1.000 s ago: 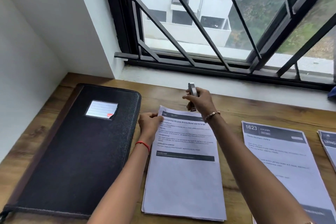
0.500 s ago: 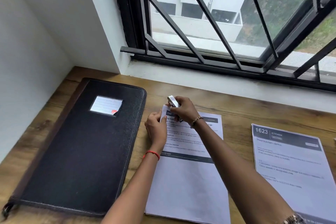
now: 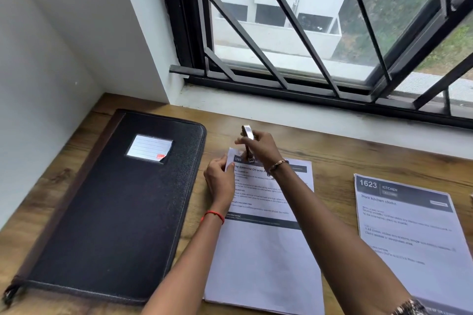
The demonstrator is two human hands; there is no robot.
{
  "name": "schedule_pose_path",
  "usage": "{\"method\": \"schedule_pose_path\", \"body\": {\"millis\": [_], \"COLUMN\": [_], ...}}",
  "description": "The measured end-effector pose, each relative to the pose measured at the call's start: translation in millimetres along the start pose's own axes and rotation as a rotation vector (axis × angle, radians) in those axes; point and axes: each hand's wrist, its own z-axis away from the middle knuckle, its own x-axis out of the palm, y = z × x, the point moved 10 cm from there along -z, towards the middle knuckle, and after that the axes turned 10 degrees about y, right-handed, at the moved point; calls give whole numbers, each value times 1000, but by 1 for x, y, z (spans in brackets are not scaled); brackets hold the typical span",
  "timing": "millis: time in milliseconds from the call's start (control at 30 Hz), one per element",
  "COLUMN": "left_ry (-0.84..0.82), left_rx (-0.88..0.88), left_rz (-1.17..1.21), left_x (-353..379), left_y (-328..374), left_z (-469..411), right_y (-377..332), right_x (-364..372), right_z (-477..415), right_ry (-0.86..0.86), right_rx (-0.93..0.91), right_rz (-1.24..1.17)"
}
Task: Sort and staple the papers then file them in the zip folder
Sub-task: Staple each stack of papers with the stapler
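Where bare surface (image 3: 332,158) runs between window wall and papers, the right hand (image 3: 261,147), grip clenched on a stapler (image 3: 247,144), holds it nose-down at the top-left corner of the paper stack (image 3: 263,258) headed "3703". The left hand (image 3: 220,181) pinches that corner. The closed folder (image 3: 115,212) lies just left, long axis running away. The second stack (image 3: 409,233) reads "1623 KITCHEN".

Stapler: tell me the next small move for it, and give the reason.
Probably squeeze the stapler to drive a staple. The right hand grips it upright, its lower end at the top left corner of the paper stack, and the left hand holds that corner. Whether the sheets sit fully in its mouth cannot be told.
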Motion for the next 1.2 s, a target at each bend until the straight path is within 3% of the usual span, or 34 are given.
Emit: {"method": "schedule_pose_path", "body": {"millis": [100,267,500,800,1200], "left_ry": [-19,-30,-48,-58,-65], "left_rx": [-77,-209,-283,-302,-321], "left_rz": [58,133,210,251,245], "left_x": [3,7,11,10,7], "left_y": [-8,-23,-28,-27,-29], "left_z": [-5,-11,-12,-12,-13], "right_y": [1,-4,1,-5,-2], "right_x": [2,-7,1,25,18], "right_z": [-4,-16,-26,-17,-19], "right_ry": [-1,92,22,-190,-146], "right_rx": [150,148,59,-36,-75], "right_rz": [-383,-579,-200,84,12]}}
